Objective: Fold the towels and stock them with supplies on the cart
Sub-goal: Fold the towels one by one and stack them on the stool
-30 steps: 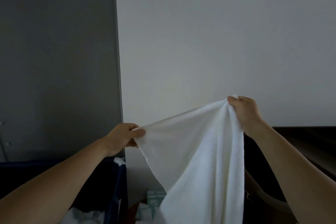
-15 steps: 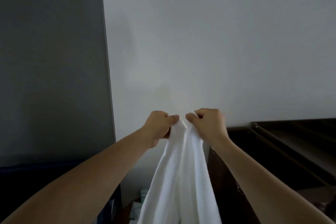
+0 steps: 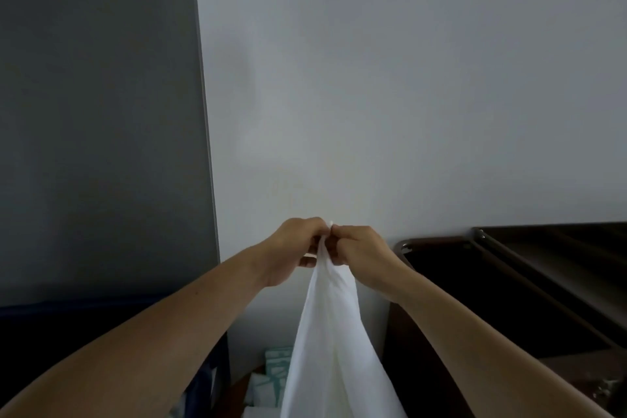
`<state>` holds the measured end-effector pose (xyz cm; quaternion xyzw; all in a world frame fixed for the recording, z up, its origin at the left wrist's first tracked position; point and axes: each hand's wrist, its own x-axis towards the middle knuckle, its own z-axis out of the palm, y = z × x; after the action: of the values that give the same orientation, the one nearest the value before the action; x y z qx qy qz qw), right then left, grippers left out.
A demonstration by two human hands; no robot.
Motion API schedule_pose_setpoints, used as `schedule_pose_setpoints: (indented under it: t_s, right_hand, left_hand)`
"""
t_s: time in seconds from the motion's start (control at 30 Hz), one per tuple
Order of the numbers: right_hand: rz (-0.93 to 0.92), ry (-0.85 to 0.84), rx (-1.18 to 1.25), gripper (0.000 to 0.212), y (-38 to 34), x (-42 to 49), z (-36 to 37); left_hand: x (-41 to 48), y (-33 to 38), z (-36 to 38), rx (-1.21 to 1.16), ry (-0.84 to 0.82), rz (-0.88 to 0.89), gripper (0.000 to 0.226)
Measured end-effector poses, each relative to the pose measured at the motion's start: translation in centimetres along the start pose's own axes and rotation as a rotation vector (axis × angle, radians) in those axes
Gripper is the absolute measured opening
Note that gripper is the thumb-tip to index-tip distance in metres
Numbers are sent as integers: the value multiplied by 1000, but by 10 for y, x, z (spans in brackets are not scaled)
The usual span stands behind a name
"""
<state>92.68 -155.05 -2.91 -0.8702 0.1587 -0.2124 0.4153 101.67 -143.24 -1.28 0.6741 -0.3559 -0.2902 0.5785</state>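
Left hand (image 3: 298,248) and right hand (image 3: 363,251) knuckle to knuckle, each pinching top corner of white towel (image 3: 332,349). Corners meet; cloth hangs doubled, straight down between my view of both forearms. Towel held in air, just left of dark cart (image 3: 441,242); I cannot tell if it touches anything below. My read: first halving fold made, nothing more. Left: further folds, placing on cart, other towels, supplies. Teal-patterned packs (image 3: 276,370) sit low behind towel, apparently not yet stocked.

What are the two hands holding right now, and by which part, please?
Both the left hand and right hand pinch the white towel at its top edge; it hangs down.
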Motion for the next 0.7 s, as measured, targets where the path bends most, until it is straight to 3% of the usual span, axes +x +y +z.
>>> schedule_pose_setpoints:
  t_s: [0.17,0.27,0.4,0.5,0.6,0.7]
  right_hand:
    - [44,-238,469,51,3,1,-15]
    - [-8,-227,368,40,10,2,-31]
    - [-122,27,230,34,30,7,-48]
    - [-175,-162,378,58,29,10,-44]
    - [-205,-274,531,43,11,21,-40]
    - [-152,-129,621,28,-12,31,-53]
  left_hand:
    - [-2,-13,-12,140,-59,62,37]
    - [-2,-20,-14,104,-28,50,31]
    - [-1,-7,-22,5,5,76,23]
    - [5,32,-24,-126,-60,154,26]
    - [20,85,-24,-149,-46,213,22]
    - [32,120,-29,35,27,279,25]
